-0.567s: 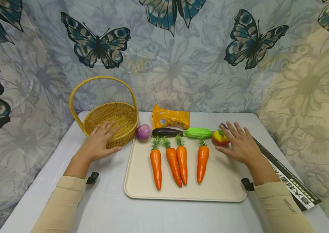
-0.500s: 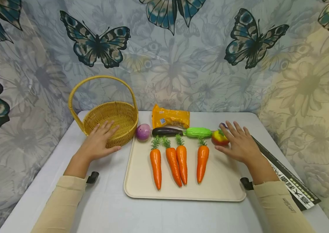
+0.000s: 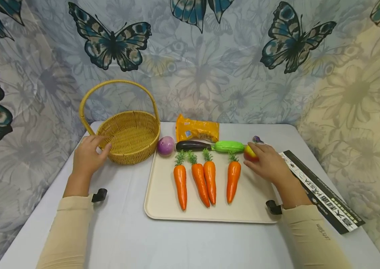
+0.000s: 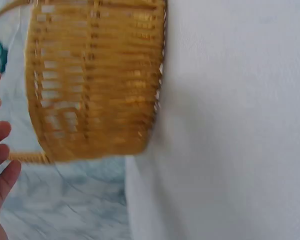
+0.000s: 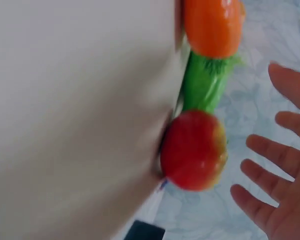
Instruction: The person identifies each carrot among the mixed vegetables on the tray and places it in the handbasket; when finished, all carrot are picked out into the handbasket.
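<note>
Wicker basket (image 3: pixel 133 158) at eleven o'clock seemed light, stiff, best lifted by its handle (image 3: pixel 119 81); my left hand (image 3: pixel 89 155) and right hand (image 3: pixel 270 164) lay loose, holding nothing.

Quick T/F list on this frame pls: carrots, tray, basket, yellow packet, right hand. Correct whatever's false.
1. Four carrots lie on the tray. True.
2. The purple onion is inside the basket. False: it sits outside, beside it.
3. The yellow packet lies behind the eggplant. True.
4. The right hand grips the red-yellow item. False: it is spread, apart from the item.
5. The tray is black. False: it is cream.
</note>
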The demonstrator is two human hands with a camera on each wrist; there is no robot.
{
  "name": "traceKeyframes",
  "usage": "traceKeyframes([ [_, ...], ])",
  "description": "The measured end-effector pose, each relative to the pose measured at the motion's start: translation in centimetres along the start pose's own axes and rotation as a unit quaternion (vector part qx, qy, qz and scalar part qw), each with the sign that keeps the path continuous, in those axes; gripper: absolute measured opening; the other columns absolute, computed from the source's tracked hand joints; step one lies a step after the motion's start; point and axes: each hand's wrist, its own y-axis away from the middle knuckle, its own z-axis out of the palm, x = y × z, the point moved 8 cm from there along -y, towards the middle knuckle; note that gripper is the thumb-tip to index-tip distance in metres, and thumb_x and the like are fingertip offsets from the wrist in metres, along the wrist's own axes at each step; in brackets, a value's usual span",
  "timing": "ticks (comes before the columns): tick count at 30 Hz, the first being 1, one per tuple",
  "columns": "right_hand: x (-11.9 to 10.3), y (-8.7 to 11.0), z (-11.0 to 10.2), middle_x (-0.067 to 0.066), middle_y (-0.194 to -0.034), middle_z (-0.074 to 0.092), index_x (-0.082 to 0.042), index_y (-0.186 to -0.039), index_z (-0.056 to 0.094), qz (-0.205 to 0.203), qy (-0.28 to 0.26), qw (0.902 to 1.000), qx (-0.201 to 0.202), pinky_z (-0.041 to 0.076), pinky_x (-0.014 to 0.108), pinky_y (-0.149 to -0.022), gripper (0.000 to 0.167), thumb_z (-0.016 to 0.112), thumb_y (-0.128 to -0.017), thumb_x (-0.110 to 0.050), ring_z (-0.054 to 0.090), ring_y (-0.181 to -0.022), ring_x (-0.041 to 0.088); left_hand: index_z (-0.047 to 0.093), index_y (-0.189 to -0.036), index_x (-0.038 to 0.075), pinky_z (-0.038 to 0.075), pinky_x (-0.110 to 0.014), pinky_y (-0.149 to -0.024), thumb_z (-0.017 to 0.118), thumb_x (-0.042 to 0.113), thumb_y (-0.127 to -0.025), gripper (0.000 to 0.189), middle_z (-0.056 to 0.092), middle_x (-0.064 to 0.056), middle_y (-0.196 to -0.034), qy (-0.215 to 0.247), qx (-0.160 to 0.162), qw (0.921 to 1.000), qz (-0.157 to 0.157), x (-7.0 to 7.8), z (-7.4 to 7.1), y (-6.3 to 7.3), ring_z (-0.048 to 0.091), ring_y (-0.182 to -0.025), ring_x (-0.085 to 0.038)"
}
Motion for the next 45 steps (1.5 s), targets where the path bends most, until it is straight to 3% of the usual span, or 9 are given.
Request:
traceKeyframes([
  [2, -0.5, 0.0, 0.0, 0.023, -0.139, 0.047, -0.008, -0.145, 0.044, 0.008, -0.033, 0.9993, 0.012, 0.032, 0.064, -0.102, 0.067, 0.062, -0.093, -0.045, 0.039, -0.127, 0.046, 0.069, -0.108, 0.0, 0.048, -0.056, -0.073, 0.072, 0.02, -0.088, 0.028, 0.064, -0.018, -0.099, 0.02, 0.066, 0.9973, -0.025, -1.2, -0.9, 0.3, 0.056, -0.093, -0.037],
  [5, -1.0, 0.0, 0.0, 0.023, -0.133, 0.053, -0.006, -0.139, 0.051, 0.024, -0.073, 0.9967, 0.027, 0.035, 0.063, -0.101, 0.058, 0.062, -0.094, -0.04, 0.044, -0.123, 0.044, 0.069, -0.109, -0.002, 0.046, -0.053, -0.072, 0.071, 0.021, -0.089, 0.029, 0.062, -0.019, -0.094, 0.051, 0.083, 0.9935, -0.059, -2.5, -0.5, 0.7, 0.054, -0.087, -0.037],
  [10, -1.6, -0.2, 0.9, 0.019, -0.12, 0.063, -0.002, -0.134, 0.056, 0.031, -0.137, 0.9899, 0.016, 0.042, 0.056, -0.096, 0.051, 0.063, -0.095, -0.034, 0.056, -0.111, 0.037, 0.066, -0.119, 0.0, 0.047, -0.049, -0.082, 0.067, 0.031, -0.093, 0.04, 0.058, -0.019, -0.104, 0.11, 0.057, 0.981, -0.15, -4.8, 1.3, 1.5, 0.055, -0.091, -0.036],
  [17, -2.5, 0.0, 2.8, 0.01, -0.094, 0.058, -0.01, -0.14, 0.05, 0.046, -0.159, 0.9832, -0.078, 0.045, 0.038, -0.063, 0.057, 0.066, -0.092, -0.035, 0.053, -0.075, 0.025, 0.053, -0.14, 0.012, 0.042, -0.052, -0.101, 0.064, 0.043, -0.093, 0.057, 0.045, -0.015, -0.14, 0.223, -0.001, 0.9445, -0.241, -6.5, 3.2, 2.5, 0.049, -0.124, -0.038],
  [23, -3.2, 0.7, 4.5, 0.016, -0.103, 0.062, -0.008, -0.152, 0.032, 0.051, -0.146, 0.9739, -0.166, 0.049, 0.05, -0.08, 0.083, 0.066, -0.088, -0.05, 0.058, -0.09, 0.029, 0.029, -0.154, 0.024, 0.034, -0.056, -0.106, 0.057, 0.042, -0.097, 0.067, 0.012, -0.01, -0.161, 0.299, -0.065, 0.9073, -0.289, -6.7, 4.8, 3.0, 0.031, -0.137, -0.044],
  [28, -3.6, 1.2, 5.1, 0.017, -0.102, 0.064, -0.005, -0.154, 0.021, 0.083, -0.173, 0.9633, -0.187, 0.049, 0.049, -0.08, 0.094, 0.065, -0.087, -0.054, 0.06, -0.082, 0.026, 0.021, -0.155, 0.016, 0.027, -0.056, -0.11, 0.058, 0.031, -0.099, 0.07, 0.01, -0.014, -0.161, 0.361, -0.059, 0.883, -0.294, -5.4, 4.8, 3.2, 0.023, -0.14, -0.043],
  [34, -4.5, 1.7, 6.1, 0.03, -0.124, 0.055, 0.003, -0.151, 0.016, 0.118, -0.184, 0.9549, -0.201, 0.047, 0.053, -0.088, 0.1, 0.068, -0.086, -0.052, 0.059, -0.095, 0.033, 0.03, -0.147, 0.001, 0.033, -0.051, -0.108, 0.057, 0.021, -0.099, 0.059, 0.02, -0.022, -0.157, 0.367, -0.029, 0.8878, -0.276, -4.1, 4.0, 3.7, 0.031, -0.136, -0.046],
  [37, -5.0, 1.4, 6.4, 0.027, -0.117, 0.058, 0.003, -0.15, 0.016, 0.136, -0.206, 0.9487, -0.198, 0.051, 0.047, -0.079, 0.097, 0.071, -0.085, -0.043, 0.061, -0.084, 0.031, 0.035, -0.14, -0.004, 0.037, -0.043, -0.107, 0.059, 0.017, -0.098, 0.053, 0.024, -0.023, -0.155, 0.369, -0.003, 0.8877, -0.275, -4.1, 3.6, 3.9, 0.034, -0.134, -0.045],
  [45, -4.6, 1.2, 6.9, 0.021, -0.104, 0.054, -0.001, -0.152, 0.014, 0.199, -0.318, 0.9067, -0.194, 0.057, 0.035, -0.061, 0.096, 0.077, -0.081, -0.017, 0.059, -0.072, 0.024, 0.034, -0.135, -0.008, 0.043, -0.03, -0.101, 0.062, 0.016, -0.096, 0.054, 0.022, -0.02, -0.157, 0.388, 0.0, 0.877, -0.283, -4.3, 4.0, 3.9, 0.036, -0.134, -0.044],
])
